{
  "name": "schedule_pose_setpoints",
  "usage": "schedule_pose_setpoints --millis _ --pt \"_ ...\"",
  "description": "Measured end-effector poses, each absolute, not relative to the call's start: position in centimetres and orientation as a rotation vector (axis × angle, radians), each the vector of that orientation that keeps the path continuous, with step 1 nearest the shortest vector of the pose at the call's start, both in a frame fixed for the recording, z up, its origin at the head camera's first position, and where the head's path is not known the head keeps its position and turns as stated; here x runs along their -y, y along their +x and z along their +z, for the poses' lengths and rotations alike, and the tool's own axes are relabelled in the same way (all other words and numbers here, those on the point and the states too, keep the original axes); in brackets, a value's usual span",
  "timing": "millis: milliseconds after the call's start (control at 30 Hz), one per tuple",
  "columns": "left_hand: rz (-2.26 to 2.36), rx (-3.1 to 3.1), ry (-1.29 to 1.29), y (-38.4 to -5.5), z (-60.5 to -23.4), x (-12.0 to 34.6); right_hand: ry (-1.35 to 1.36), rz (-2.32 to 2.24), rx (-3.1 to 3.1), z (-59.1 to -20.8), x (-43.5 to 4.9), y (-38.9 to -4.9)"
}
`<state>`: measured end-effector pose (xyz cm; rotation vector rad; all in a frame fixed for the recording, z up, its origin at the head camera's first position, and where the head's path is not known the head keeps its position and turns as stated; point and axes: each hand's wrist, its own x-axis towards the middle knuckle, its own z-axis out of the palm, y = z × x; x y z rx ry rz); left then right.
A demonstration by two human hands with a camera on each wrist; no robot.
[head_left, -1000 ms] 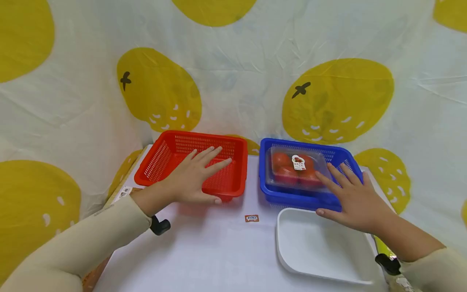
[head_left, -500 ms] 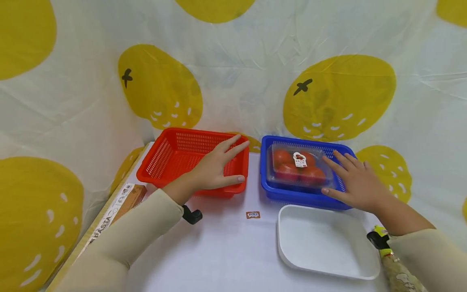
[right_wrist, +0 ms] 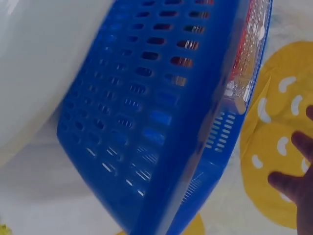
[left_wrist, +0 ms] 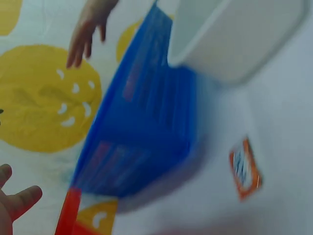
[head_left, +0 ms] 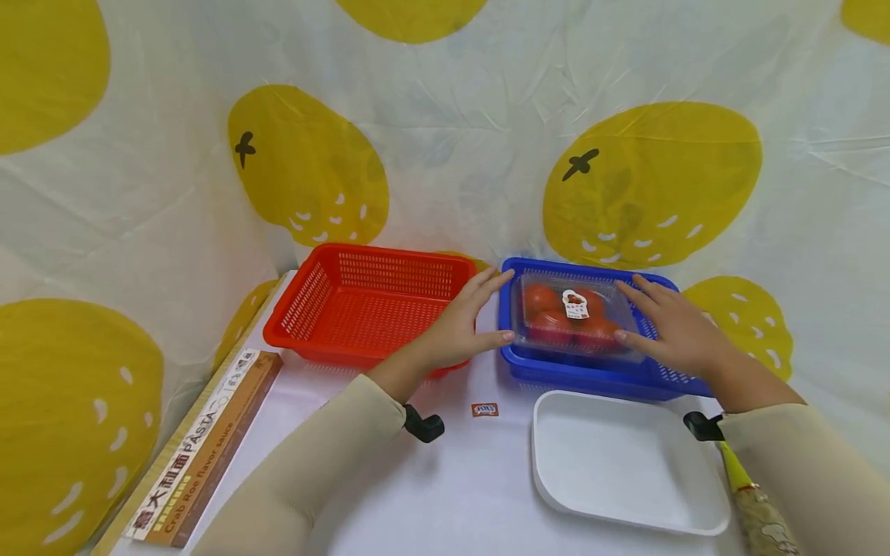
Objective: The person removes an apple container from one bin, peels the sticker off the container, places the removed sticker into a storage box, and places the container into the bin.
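Two hands have their fingers spread: the left hand (head_left: 455, 328) near the blue basket's (head_left: 591, 378) left edge, the right hand (head_left: 677, 332) over its right side. I cannot tell if they touch it. The left hand has moved right, closer to the clear box (head_left: 582, 326). That box sits inside the blue basket, with red tomatoes (head_left: 541, 301) and a white sticker (head_left: 575, 306).

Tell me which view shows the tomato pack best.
The head view: there the tomato pack shows nearly whole, label up, in the blue basket. The right wrist view catches only part of it, past the rim and through holes; the left wrist view, only blurred reddish patches through the basket's wall.
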<state>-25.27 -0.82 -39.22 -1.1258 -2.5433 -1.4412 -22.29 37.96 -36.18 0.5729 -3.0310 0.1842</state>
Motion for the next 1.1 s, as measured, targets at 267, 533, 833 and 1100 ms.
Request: schedule_pose_setpoints --millis 267,533,833,1100 --pt "-1.581 2.518 -1.077 -24.3 -40.2 -2.7 0.517 0.595 3.135 -36.9 -39.6 -24.6" --pt "-1.667 2.566 -0.889 -22.2 -42.8 -4.4 0.36 0.83 3.203 -38.0 -41.4 -26.2" --pt "-1.802 2.575 -0.461 -21.0 -44.9 -5.9 0.269 1.056 3.306 -37.6 -42.6 -28.2" --pt "-1.847 2.56 -0.348 -21.2 -46.6 -6.6 0.306 1.218 3.342 -37.2 -43.5 -29.4"
